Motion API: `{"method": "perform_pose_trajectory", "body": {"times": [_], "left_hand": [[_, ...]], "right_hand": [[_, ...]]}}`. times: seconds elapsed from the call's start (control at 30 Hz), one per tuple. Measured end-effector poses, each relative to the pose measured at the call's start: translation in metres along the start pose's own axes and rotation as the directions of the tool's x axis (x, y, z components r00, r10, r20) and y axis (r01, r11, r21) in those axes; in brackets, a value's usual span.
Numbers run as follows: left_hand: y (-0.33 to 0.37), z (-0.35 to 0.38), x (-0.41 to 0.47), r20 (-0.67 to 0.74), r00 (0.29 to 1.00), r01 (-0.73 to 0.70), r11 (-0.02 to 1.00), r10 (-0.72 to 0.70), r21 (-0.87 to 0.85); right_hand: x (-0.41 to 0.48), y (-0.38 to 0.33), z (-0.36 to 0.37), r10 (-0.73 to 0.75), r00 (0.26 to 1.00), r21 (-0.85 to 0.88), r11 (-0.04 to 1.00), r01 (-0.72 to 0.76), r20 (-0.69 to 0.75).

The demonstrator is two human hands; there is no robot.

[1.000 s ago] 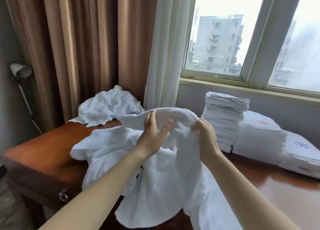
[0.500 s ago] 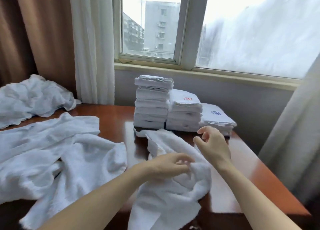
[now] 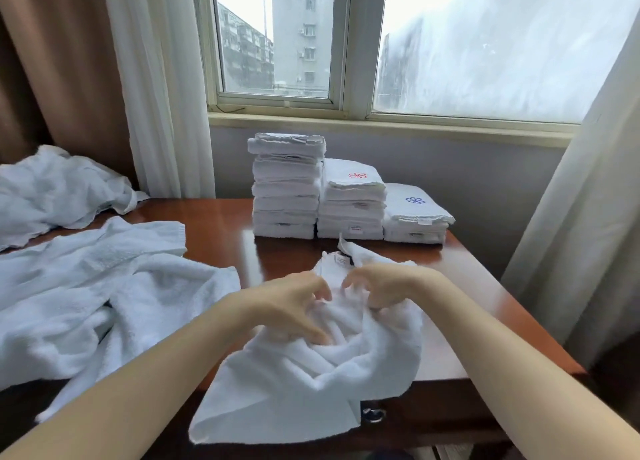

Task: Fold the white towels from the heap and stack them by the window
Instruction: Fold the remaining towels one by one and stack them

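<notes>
Towel (image 3: 311,373): laid crumpled on the counter (image 3: 485,321), likely so an edge can be found.
Left hand (image 3: 291,307): curled into its folds.
Right hand (image 3: 377,286): pinched on a fold.

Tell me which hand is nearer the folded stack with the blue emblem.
Right. The right hand sits just in front of the blue-emblem stack; the left hand is farther left, on the crumpled towel.

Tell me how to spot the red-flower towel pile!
Look below the window, at the table's far edge. Three stacks of folded towels stand there. Yours is the middle stack; the left stack is tallest, the right stack is marked blue.
</notes>
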State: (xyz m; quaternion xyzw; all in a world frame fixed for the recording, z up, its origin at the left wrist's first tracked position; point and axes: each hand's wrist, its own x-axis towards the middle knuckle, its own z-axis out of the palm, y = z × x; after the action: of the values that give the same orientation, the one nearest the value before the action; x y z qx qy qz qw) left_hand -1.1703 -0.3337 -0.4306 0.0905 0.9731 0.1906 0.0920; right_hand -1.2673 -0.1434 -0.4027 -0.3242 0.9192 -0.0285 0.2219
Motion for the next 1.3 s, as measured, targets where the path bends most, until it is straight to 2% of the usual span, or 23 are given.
{"method": "perform_pose_trajectory", "body": {"times": [0.07,0.13,0.23,0.3,0.33,0.4,0.47,0.5,0.63,0.73,0.83,0.9,0.97,1.07,1.1,1.13,1.17,1.2,1.23,1.3], "left_hand": [[-0.005,-0.003,0.0,0.042,0.995,0.081,0.988,-0.087,0.134],[-0.01,-0.005,-0.002,0.114,0.981,0.141,0.98,-0.158,0.141],[-0.008,-0.01,-0.007,0.065,0.99,0.111,0.977,-0.124,0.181],[0.0,-0.018,-0.011,0.002,0.997,0.072,0.99,-0.073,0.124],[0.004,-0.023,-0.015,0.042,0.997,0.059,0.997,-0.062,0.053],[0.014,-0.032,-0.024,0.258,0.964,0.083,0.996,-0.069,-0.043],[0.02,-0.035,-0.033,0.445,0.884,0.134,0.99,-0.141,0.049],[0.021,-0.034,-0.036,0.473,0.86,0.145,0.981,-0.189,0.129],[0.026,-0.026,-0.038,0.358,0.888,0.165,0.925,-0.29,0.341],[0.028,-0.028,-0.04,0.299,0.88,0.161,0.823,-0.37,0.544],[0.026,-0.023,-0.041,0.124,0.939,0.188,0.782,-0.32,0.595],[0.022,-0.016,-0.04,0.052,0.954,0.226,0.826,-0.294,0.517],[0.018,-0.012,-0.041,0.026,0.961,0.235,0.859,-0.276,0.455],[0.005,-0.016,-0.041,-0.065,0.956,0.288,0.868,-0.288,0.404],[0.0,-0.021,-0.041,-0.091,0.947,0.321,0.898,-0.308,0.301],[-0.005,-0.026,-0.042,-0.117,0.936,0.347,0.929,-0.333,0.127],[-0.01,-0.033,-0.042,-0.156,0.917,0.36,0.93,-0.367,-0.07],[-0.013,-0.04,-0.043,-0.216,0.893,0.344,0.909,-0.394,-0.237],[-0.016,-0.048,-0.044,-0.304,0.857,0.309,0.888,-0.416,-0.342],[-0.02,-0.065,-0.043,-0.548,0.752,0.257,0.929,-0.366,-0.268]], "right_hand": [[-0.005,0.0,0.0,0.059,0.99,-0.101,0.994,-0.046,0.125],[-0.011,0.001,0.002,0.108,0.979,-0.185,0.98,-0.076,0.172],[-0.019,0.004,0.005,0.104,0.989,-0.209,0.975,-0.081,0.104],[-0.024,0.006,0.005,0.093,0.995,-0.255,0.964,-0.08,0.039],[-0.026,0.008,0.005,0.087,0.996,-0.275,0.958,-0.079,0.018],[-0.028,0.008,0.006,0.066,0.998,-0.297,0.952,-0.066,-0.01],[-0.03,0.008,0.008,0.057,0.997,-0.309,0.948,-0.072,-0.058],[-0.031,0.008,0.009,0.063,0.994,-0.306,0.948,-0.089,-0.094],[-0.033,0.013,0.003,0.135,0.956,-0.194,0.963,-0.189,-0.262],[-0.031,0.024,0.002,0.185,0.901,-0.041,0.975,-0.219,-0.392],[-0.027,0.032,0.006,0.262,0.855,0.186,0.963,-0.197,-0.448],[-0.024,0.035,0.008,0.303,0.839,0.386,0.914,-0.122,-0.452],[-0.022,0.037,0.008,0.349,0.82,0.595,0.804,-0.013,-0.454],[-0.023,0.036,0.003,0.453,0.762,0.835,0.512,0.202,-0.462],[-0.025,0.034,0.001,0.479,0.75,0.875,0.394,0.281,-0.456],[-0.026,0.033,0.0,0.495,0.741,0.89,0.292,0.349,-0.453],[-0.026,0.031,-0.002,0.506,0.727,0.885,0.241,0.398,-0.465],[-0.025,0.028,-0.004,0.514,0.704,0.87,0.239,0.431,-0.49],[-0.025,0.026,-0.005,0.519,0.671,0.847,0.286,0.447,-0.53],[-0.023,0.023,-0.008,0.497,0.591,0.772,0.431,0.468,-0.635]]}}
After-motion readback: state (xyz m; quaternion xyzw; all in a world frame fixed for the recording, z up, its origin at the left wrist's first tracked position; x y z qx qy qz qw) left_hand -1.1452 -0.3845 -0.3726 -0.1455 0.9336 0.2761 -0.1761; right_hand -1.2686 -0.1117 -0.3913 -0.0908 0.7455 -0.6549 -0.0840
